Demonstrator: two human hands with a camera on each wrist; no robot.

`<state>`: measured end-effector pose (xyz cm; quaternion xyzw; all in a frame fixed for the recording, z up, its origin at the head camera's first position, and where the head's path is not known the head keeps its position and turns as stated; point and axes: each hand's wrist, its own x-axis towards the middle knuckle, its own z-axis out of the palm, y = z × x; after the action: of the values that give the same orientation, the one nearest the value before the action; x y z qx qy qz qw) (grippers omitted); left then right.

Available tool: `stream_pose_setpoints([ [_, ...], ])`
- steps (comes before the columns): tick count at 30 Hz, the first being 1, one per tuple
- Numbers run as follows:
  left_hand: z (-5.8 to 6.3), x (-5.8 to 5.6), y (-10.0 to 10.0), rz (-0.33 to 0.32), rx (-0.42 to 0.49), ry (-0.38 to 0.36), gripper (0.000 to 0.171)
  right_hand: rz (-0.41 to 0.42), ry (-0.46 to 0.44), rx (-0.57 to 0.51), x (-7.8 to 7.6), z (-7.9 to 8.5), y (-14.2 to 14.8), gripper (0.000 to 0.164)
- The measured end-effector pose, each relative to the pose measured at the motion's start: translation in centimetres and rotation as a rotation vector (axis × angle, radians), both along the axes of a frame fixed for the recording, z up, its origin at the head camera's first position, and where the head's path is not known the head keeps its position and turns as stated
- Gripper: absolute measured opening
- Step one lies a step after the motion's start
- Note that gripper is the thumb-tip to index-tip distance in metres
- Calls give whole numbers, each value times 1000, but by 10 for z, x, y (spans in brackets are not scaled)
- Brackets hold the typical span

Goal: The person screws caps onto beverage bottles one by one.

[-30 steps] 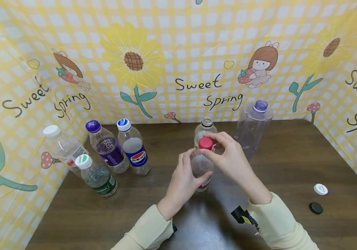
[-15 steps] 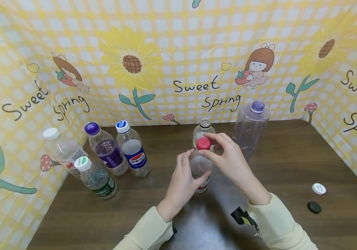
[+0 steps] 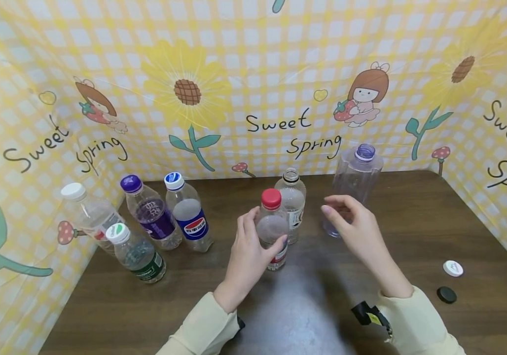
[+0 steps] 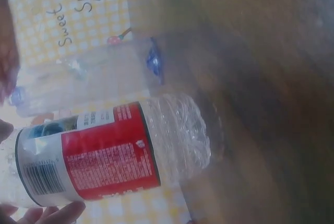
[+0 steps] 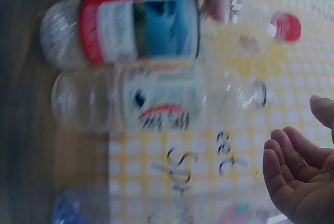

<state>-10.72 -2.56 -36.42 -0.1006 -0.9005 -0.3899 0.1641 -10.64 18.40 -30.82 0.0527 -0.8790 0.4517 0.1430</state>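
Note:
My left hand (image 3: 248, 259) grips a clear plastic bottle (image 3: 272, 228) with a red cap (image 3: 271, 198) on its neck. In the left wrist view its red and white label (image 4: 109, 161) shows, with fingers at the upper part. Whether its base touches the table cannot be told. My right hand (image 3: 362, 236) is apart from it, fingers loosely bent and holding nothing. Just behind the red-capped bottle stands an uncapped clear bottle (image 3: 297, 195) with a pale label. A larger uncapped purple-tinted bottle (image 3: 354, 172) stands behind my right hand, which partly hides it.
To the left stand capped bottles: one with a purple label (image 3: 156, 221), a Pepsi bottle (image 3: 195, 224), a green-labelled one (image 3: 147, 264) and a white-capped one (image 3: 98, 212). A white cap (image 3: 453, 268) and a black cap (image 3: 446, 295) lie at the right. Patterned cloth (image 3: 271, 64) borders the table.
My right hand has let go of the red cap and moved right. My left hand has shifted the red-capped bottle a little left, uncovering more of the uncapped bottle behind it.

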Motion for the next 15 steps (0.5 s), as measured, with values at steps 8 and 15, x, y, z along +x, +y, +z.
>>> stream_pose_setpoints([
  [8, 1, -10, -17, 72, 13, 36, 77, -111, -27, 69, 2, -32, 58, 29],
  [15, -1, -20, -31, 116, 48, 20, 78, -224, -162, 172, 9, -61, 121, 39],
])
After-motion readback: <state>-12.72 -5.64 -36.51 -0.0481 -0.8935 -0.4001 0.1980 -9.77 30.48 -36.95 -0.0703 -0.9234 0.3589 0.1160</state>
